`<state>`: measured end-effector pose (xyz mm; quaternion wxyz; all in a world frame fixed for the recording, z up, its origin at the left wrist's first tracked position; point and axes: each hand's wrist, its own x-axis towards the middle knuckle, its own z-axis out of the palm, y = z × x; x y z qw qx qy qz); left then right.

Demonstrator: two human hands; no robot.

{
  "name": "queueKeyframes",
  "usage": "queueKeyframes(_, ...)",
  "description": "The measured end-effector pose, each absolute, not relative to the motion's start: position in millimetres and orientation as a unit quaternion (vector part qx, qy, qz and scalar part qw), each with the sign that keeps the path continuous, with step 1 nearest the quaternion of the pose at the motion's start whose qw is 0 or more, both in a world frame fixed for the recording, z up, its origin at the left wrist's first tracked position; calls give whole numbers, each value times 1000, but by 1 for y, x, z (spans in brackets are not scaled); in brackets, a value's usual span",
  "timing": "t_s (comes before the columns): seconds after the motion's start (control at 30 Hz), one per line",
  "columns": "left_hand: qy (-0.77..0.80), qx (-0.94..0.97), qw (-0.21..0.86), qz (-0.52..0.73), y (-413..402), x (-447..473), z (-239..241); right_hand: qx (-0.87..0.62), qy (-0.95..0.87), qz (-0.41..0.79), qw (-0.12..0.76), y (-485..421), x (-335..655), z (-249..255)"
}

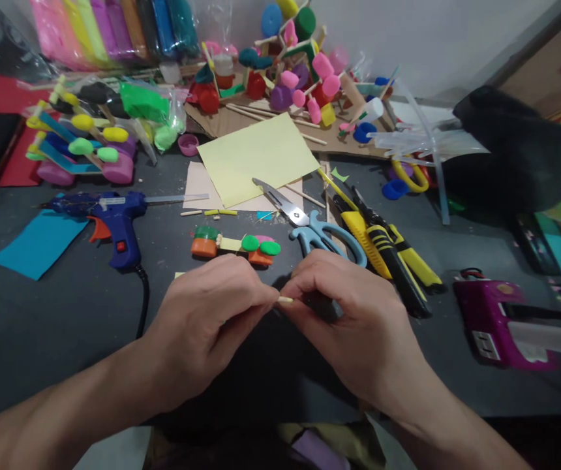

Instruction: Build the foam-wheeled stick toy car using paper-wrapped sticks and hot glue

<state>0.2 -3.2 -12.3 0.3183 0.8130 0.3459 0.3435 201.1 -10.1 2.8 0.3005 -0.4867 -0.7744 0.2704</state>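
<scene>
My left hand and my right hand meet over the near edge of a dark table. Both are closed in a pinch on a small pale wooden stick, of which only a short piece shows between the fingertips. Just beyond my hands lies a small craft piece of orange and green bottle caps on a flat stick. Blue-handled scissors lie behind my right hand, blades toward a yellow sheet of paper.
A blue glue gun with its cord lies left. Yellow-and-black cutters lie right of the scissors, a purple device further right. Bottle-cap models, clay sticks, cardboard and a blue sheet fill the back and left.
</scene>
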Motion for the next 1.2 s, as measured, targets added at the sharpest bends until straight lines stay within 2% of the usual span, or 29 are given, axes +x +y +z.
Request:
queueKeyframes(0.4,330,834,293,333,-4,1,-14,-470,-796,241,294,-11,200,1)
queueKeyframes(0.77,326,849,244,336,-5,-2,-12,-483,-781,267,294,-9,200,0)
queueKeyframes(0.97,324,838,268,348,-4,-2,-8,-504,-735,352,287,-8,199,6)
queueKeyframes(1.2,356,807,292,369,-4,-1,-4,-505,-632,493,319,-6,198,15)
